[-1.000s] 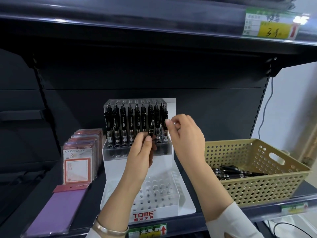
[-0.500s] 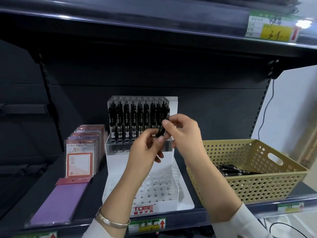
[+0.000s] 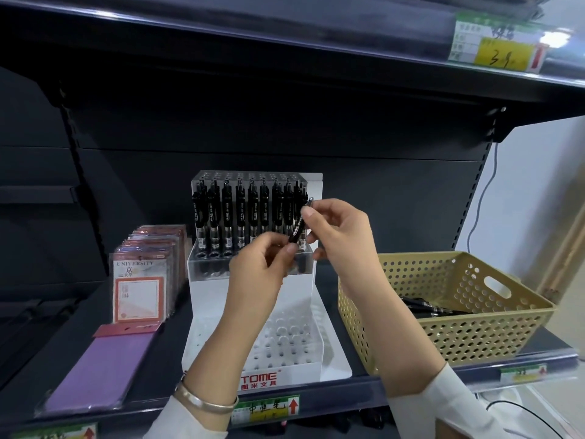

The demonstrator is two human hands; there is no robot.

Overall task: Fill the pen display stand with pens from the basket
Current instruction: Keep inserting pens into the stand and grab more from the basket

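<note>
**One pen, tilted, at the right end of the row**

Both my hands pinch one black pen (image 3: 297, 231): left hand (image 3: 261, 264) grips its lower end, right hand (image 3: 338, 236) its upper. Its long axis leans, top up-right. I should stand it upright and aim the tip at a free hole in the display stand (image 3: 253, 312). More pens lie in the basket (image 3: 443, 337).

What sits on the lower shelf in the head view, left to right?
Purple packet → university notebooks → white pen stand → tan basket holding loose black pens.
</note>
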